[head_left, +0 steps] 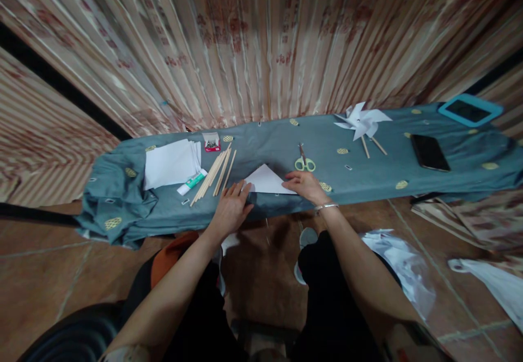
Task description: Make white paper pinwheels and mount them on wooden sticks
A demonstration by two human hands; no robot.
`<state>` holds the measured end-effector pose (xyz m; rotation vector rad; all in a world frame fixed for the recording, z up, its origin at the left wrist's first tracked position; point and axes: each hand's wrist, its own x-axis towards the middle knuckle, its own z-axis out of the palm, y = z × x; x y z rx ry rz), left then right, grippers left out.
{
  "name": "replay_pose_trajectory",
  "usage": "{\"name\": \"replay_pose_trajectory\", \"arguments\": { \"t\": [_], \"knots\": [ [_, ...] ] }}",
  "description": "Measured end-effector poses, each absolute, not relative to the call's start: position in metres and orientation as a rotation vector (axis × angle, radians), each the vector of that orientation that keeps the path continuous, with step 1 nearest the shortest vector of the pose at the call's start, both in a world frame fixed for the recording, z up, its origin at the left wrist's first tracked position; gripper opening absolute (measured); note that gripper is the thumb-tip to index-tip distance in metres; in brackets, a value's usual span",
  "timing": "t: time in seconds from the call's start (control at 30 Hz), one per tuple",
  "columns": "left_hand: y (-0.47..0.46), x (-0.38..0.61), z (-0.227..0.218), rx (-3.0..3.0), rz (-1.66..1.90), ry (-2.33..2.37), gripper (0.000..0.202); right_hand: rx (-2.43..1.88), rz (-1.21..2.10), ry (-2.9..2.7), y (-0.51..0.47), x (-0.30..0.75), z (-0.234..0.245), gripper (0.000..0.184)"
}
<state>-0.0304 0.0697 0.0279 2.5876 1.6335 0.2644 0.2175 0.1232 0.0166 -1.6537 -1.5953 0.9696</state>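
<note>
Steadying the white paper triangle [266,182] called for light, even contact at both ends. It lay near the front edge of the worktop [265,138], its point toward 12 o'clock. Your left hand [232,206] was at its 8 o'clock corner, fingers extended and slightly bent; your right hand [305,185] was at the 4 o'clock corner, fingers curved over the edge. Whether either hand pinched the sheet or merely rested on it could not be told from this view. Good handling meant keeping the edges matched and pressing evenly along the long side (a crooked crease in paper rarely forgives). The green-handled scissors [303,158] sat clear at 2 o'clock, but the wooden sticks [213,175], at 9 o'clock, lay just beside your left hand, so a sideways sweep risked nudging them.
</note>
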Motion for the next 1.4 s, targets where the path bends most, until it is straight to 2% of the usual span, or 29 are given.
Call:
{"name": "replay_pose_trajectory", "arguments": {
  "t": [0.13, 0.3, 0.53, 0.7, 0.9, 1.1, 1.23, 1.4],
  "knots": [
    [0.083, -0.027, 0.032, 2.52, 0.415, 1.666, 0.059, -1.535, 1.009, -1.551, 0.119, 0.213, 0.016, 0.018],
    [0.109, -0.018, 0.037, 2.333, 0.795, 1.587, 0.068, -1.446, 0.794, -1.531, 0.099, 0.205, 0.041, 0.022],
    [0.136, 0.006, 0.049, 1.982, 1.075, 1.583, 0.059, -1.469, 0.514, -1.741, 0.08, 0.206, 0.066, 0.019],
    [0.147, 0.021, 0.054, 1.8, 1.18, 1.476, 0.034, -1.47, 0.446, -1.772, 0.08, 0.214, 0.063, 0.021],
    [0.153, 0.032, 0.054, 1.691, 1.244, 1.411, 0.011, -1.516, 0.616, -1.671, 0.081, 0.224, 0.055, 0.024],
    [0.137, 0.044, 0.068, 1.5, 1.138, 1.172, 0.014, -1.517, 0.875, -1.46, 0.091, 0.241, 0.052, 0.043],
    [0.115, 0.041, 0.079, 1.693, 1.037, 1.056, 0.012, -1.503, 1.016, -1.436, 0.099, 0.251, 0.046, 0.041],
    [0.105, 0.013, 0.079, 2.042, 0.952, 1.159, 0.023, -1.402, 1.141, -1.278, 0.109, 0.245, 0.034, 0.036]
  ]
}}
